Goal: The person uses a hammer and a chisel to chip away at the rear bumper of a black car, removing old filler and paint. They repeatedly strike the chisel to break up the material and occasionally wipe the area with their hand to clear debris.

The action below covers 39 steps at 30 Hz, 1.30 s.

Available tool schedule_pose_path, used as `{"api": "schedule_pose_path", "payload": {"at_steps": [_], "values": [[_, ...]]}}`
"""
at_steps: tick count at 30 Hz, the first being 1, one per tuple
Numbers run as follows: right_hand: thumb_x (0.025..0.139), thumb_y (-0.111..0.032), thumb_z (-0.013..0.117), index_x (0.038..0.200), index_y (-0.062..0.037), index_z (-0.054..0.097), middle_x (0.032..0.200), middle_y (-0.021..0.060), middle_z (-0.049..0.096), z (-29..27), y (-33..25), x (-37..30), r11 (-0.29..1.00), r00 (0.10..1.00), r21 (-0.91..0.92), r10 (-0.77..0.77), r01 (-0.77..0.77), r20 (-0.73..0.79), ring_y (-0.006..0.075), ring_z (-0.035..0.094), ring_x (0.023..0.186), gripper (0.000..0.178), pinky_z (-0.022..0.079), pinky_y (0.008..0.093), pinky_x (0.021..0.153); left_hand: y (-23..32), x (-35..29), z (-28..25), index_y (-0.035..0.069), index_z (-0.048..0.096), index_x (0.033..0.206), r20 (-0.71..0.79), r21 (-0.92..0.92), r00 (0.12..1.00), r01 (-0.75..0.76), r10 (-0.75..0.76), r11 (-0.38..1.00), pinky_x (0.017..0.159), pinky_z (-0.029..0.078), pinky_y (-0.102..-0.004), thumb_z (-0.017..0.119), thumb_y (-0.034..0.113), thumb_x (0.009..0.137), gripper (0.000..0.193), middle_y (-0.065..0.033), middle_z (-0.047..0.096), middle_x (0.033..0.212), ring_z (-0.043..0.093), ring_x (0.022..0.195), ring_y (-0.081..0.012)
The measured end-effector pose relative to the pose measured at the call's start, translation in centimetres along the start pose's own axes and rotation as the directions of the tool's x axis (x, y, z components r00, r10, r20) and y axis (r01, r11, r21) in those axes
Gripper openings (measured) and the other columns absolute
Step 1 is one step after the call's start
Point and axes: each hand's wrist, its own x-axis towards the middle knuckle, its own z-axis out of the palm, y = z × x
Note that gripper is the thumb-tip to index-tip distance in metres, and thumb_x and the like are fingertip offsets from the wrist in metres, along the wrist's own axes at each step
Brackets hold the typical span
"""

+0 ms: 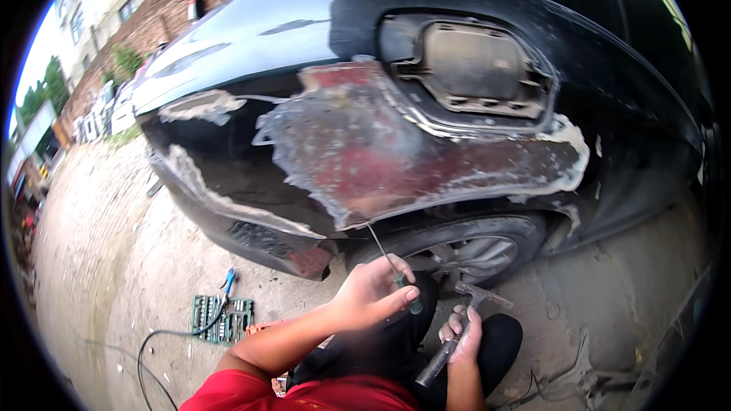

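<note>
My left hand (375, 294) is closed round a screwdriver (406, 289) with a dark green handle. Its thin metal shaft points up, and the tip meets the lower edge of a stripped body panel (358, 160) just above the wheel arch. Bare metal, red patches and rough pale filler edges mark that panel. Lower and to the right, my right hand (463, 332) grips a hammer (435, 365) by its dark handle, head up, close to my knee. The hammer head stands apart from the car and the screwdriver.
A dark car (289, 7) fills the upper view, with an uncovered light opening (476, 68) and a wheel (480, 255). On the ground at left lie a green socket set (204, 312) and a black hose (164, 332) with a blue nozzle (229, 280). Metal parts (582, 369) lie at lower right.
</note>
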Motion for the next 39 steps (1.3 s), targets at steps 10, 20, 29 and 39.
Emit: {"api": "schedule_pose_path", "payload": {"at_steps": [10, 20, 29, 39], "values": [[0.103, -0.048, 0.055, 0.104, -0.0112, 0.059, 0.059, -0.004, 0.045, -1.5, 0.4, 0.8, 0.999, 1.0, -0.046, -0.001, 0.0, -0.016, 0.0148, 0.045, 0.044, 0.037, 0.039, 0.0322, 0.044, -1.1, -3.1, -6.8, 0.001, 0.06, 0.097, -0.186, 0.578, 0.81, -0.367, 0.556, 0.729, 0.059, 0.05, -0.0296, 0.049, 0.021, 0.108, 0.025, -0.0076, 0.066, 0.086, 0.063, 0.061, -0.0135], [0.102, -0.046, 0.057, 0.1, -0.0123, 0.061, 0.059, -0.004, 0.045, 0.2, 1.1, 0.1, 0.991, 0.996, -0.137, -0.006, -0.006, -0.085, 0.015, 0.044, 0.046, 0.034, 0.037, 0.0321, 0.048, -2.5, -5.3, -9.9, 0.002, 0.057, 0.087, -0.297, 0.379, 0.869, -0.274, 0.396, 0.884, 0.058, 0.049, -0.028, 0.049, 0.032, 0.109, 0.039, -0.0099, 0.07, 0.084, 0.061, 0.06, -0.0125], [0.103, -0.044, 0.058, 0.101, -0.0112, 0.061, 0.059, -0.0032, 0.045, -0.1, 1.5, 0.1, 0.993, 0.994, -0.121, -0.022, 0.009, -0.103, 0.0158, 0.045, 0.046, 0.033, 0.038, 0.0325, 0.047, -3.3, -5.0, -9.9, 0.001, 0.056, 0.085, -0.3, 0.334, 0.886, -0.248, 0.353, 0.909, 0.05, 0.046, -0.025, 0.049, 0.037, 0.109, 0.044, -0.0094, 0.069, 0.079, 0.059, 0.05, -0.0096], [0.103, -0.043, 0.058, 0.101, -0.0106, 0.062, 0.059, -0.003, 0.046, 0.0, 1.5, 0.4, 0.997, 0.997, -0.08, -0.001, -0.005, -0.079, 0.0162, 0.047, 0.046, 0.032, 0.039, 0.0321, 0.048, -2.9, -4.4, -9.2, 0.002, 0.06, 0.085, -0.233, 0.349, 0.917, -0.231, 0.323, 0.908, 0.053, 0.046, -0.0259, 0.054, 0.025, 0.107, 0.033, -0.0041, 0.061, 0.071, 0.062, 0.054, -0.0113]]}}
